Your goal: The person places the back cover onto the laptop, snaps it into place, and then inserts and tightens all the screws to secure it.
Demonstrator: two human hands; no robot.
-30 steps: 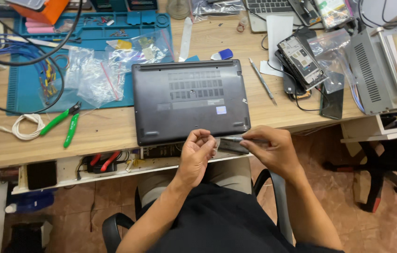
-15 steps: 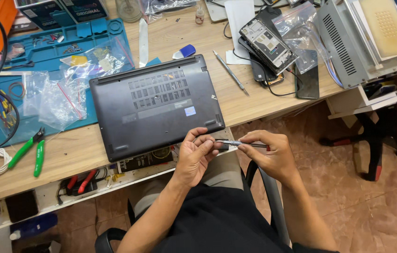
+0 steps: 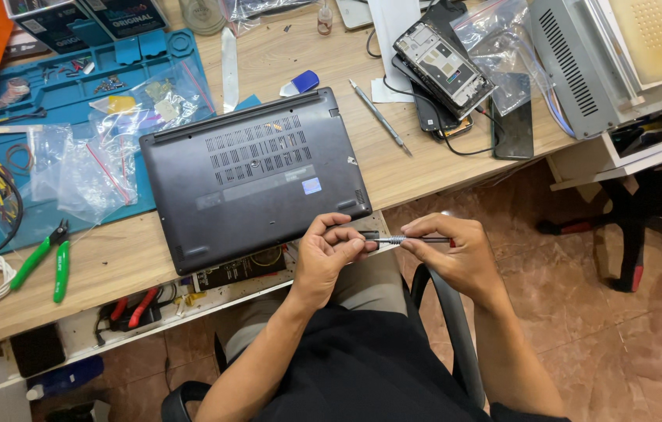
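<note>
While the wooden bench (image 3: pixel 425 168) carries a dark laptop (image 3: pixel 249 184) lying bottom-up, I see my left hand (image 3: pixel 323 258) pinching the tip of a slim screwdriver (image 3: pixel 401 239) and my right hand (image 3: pixel 456 254) grasping its handle, just off the bench's front edge.

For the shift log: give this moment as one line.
left hand: pinches screwdriver tip | right hand: grips handle | laptop: base up on wooden bench
</note>
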